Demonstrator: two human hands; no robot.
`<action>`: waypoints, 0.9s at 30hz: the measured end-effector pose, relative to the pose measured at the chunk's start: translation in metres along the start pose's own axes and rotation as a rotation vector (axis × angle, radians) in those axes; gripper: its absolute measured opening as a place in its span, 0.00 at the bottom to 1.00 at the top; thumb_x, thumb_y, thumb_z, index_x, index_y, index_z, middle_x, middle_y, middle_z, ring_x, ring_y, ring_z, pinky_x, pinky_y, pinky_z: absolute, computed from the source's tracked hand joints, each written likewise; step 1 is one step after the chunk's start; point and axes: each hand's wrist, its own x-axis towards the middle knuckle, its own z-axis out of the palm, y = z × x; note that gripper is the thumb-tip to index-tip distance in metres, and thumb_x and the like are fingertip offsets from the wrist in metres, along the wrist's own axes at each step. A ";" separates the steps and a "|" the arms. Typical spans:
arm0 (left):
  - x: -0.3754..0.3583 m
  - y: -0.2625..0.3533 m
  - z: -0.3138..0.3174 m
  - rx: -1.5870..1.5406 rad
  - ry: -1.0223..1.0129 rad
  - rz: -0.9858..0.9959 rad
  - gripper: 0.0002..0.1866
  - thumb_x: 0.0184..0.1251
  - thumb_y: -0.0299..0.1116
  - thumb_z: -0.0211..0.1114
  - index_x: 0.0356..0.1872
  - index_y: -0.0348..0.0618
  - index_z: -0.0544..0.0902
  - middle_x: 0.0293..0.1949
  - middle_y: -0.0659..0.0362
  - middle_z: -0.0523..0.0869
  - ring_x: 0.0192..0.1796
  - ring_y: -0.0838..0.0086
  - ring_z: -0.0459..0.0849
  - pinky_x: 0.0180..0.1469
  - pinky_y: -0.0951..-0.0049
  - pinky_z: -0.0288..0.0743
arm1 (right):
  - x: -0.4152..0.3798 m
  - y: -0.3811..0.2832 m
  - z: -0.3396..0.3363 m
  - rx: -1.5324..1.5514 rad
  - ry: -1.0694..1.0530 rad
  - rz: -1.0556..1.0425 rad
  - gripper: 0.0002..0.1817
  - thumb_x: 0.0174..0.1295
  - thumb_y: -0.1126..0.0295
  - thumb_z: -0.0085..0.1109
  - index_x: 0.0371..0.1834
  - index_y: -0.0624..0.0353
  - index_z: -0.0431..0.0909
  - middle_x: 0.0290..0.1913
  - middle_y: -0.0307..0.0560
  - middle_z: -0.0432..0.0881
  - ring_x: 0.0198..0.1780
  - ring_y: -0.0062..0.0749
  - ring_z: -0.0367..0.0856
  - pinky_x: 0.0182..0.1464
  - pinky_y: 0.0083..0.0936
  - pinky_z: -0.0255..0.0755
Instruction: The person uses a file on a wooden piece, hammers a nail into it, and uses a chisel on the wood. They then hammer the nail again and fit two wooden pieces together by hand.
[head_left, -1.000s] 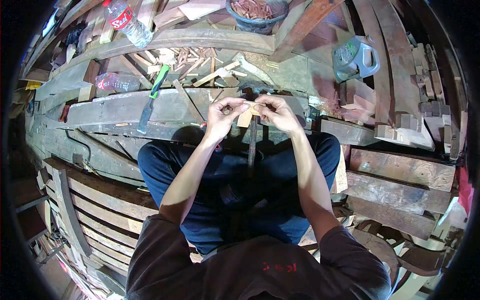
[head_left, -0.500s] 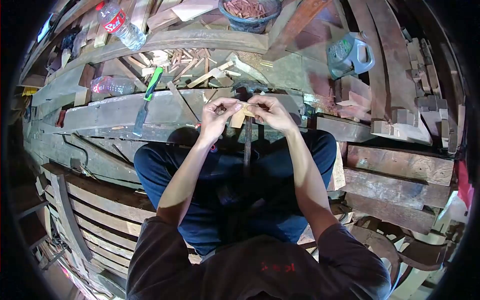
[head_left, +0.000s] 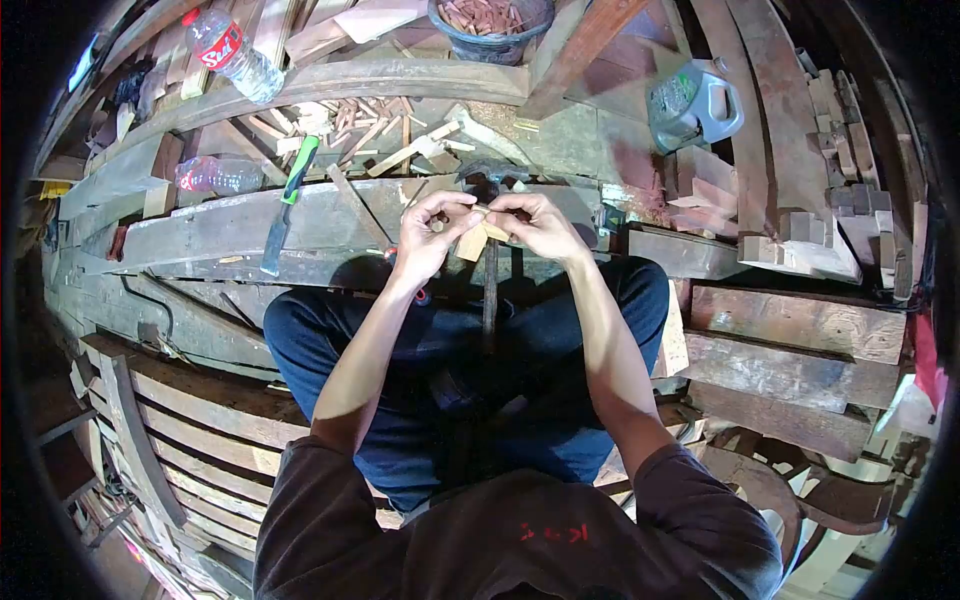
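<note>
Both my hands meet above the near edge of a long wooden beam (head_left: 220, 234). My left hand (head_left: 428, 238) pinches a small pale wood piece (head_left: 470, 244) between thumb and fingers. My right hand (head_left: 541, 226) grips a second small wood piece (head_left: 494, 231) against it, and the two pieces spread downward in a V. Fingertips hide their upper ends. Just below and behind them is a hammer (head_left: 490, 300), its dark head on the beam and its handle pointing toward my lap. To the left lies a chisel-like tool (head_left: 297, 178) with a green and black handle.
Loose wood offcuts (head_left: 375, 130) lie beyond the beam. A dark bucket (head_left: 488, 46) of wood pieces stands at the back. Plastic bottles (head_left: 240, 62) are at the left and a grey jug (head_left: 695, 108) at the right. Stacked wood blocks (head_left: 705, 195) sit right of the beam.
The two wood pieces have tilted apart into a clearer V between my fingers. Both hands stay in nearly the same place; the whole view has shifted slightly.
</note>
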 end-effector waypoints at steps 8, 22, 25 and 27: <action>-0.001 0.005 0.005 0.018 0.050 0.072 0.09 0.61 0.24 0.75 0.42 0.40 0.87 0.32 0.64 0.88 0.36 0.85 0.82 0.42 0.81 0.74 | 0.000 -0.003 0.001 0.068 0.004 0.004 0.06 0.69 0.71 0.60 0.40 0.60 0.84 0.29 0.31 0.78 0.29 0.14 0.70 0.31 0.16 0.64; -0.002 0.004 0.004 0.079 0.019 0.157 0.07 0.62 0.25 0.74 0.41 0.40 0.87 0.33 0.64 0.87 0.37 0.84 0.82 0.44 0.79 0.74 | -0.002 -0.005 -0.001 0.095 -0.022 0.029 0.06 0.70 0.70 0.61 0.41 0.61 0.85 0.29 0.31 0.78 0.29 0.14 0.71 0.32 0.17 0.66; -0.003 0.010 0.005 0.073 0.014 0.138 0.07 0.62 0.24 0.74 0.41 0.40 0.87 0.33 0.64 0.88 0.38 0.84 0.83 0.45 0.79 0.74 | -0.003 -0.007 0.000 0.083 -0.011 0.071 0.06 0.69 0.71 0.61 0.41 0.61 0.85 0.30 0.31 0.79 0.30 0.13 0.71 0.32 0.17 0.66; -0.002 0.008 0.004 0.063 -0.001 0.146 0.10 0.61 0.24 0.74 0.43 0.40 0.86 0.32 0.64 0.88 0.38 0.83 0.83 0.47 0.78 0.74 | -0.002 -0.006 -0.001 0.091 -0.025 0.028 0.06 0.69 0.71 0.61 0.41 0.61 0.85 0.30 0.31 0.79 0.30 0.13 0.71 0.32 0.17 0.66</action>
